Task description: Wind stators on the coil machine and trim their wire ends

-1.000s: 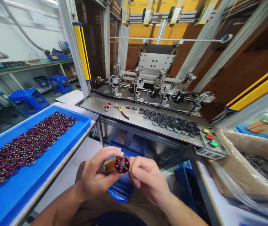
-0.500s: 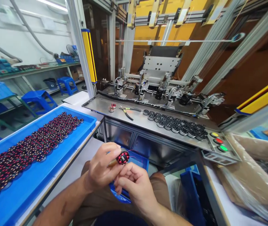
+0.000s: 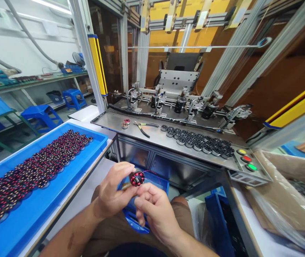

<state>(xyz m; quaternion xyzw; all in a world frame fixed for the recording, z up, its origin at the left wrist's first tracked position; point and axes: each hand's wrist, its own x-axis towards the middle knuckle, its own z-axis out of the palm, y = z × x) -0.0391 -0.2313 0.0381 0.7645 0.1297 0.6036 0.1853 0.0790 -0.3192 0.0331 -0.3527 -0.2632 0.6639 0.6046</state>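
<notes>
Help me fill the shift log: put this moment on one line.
left hand: holds round red-and-black part | right hand: close beside it | pliers: on metal ledge | similar parts: in blue tray

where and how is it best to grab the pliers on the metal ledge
Probably best by both handles of the pliers, coming from above and the near right: the tool lies flat, its handles splayed toward the right and its tip pointing left.

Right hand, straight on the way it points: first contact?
Likely the red-black part held in the left hand, or that hand itself; both look close to the right hand, though depth is unclear.
</notes>
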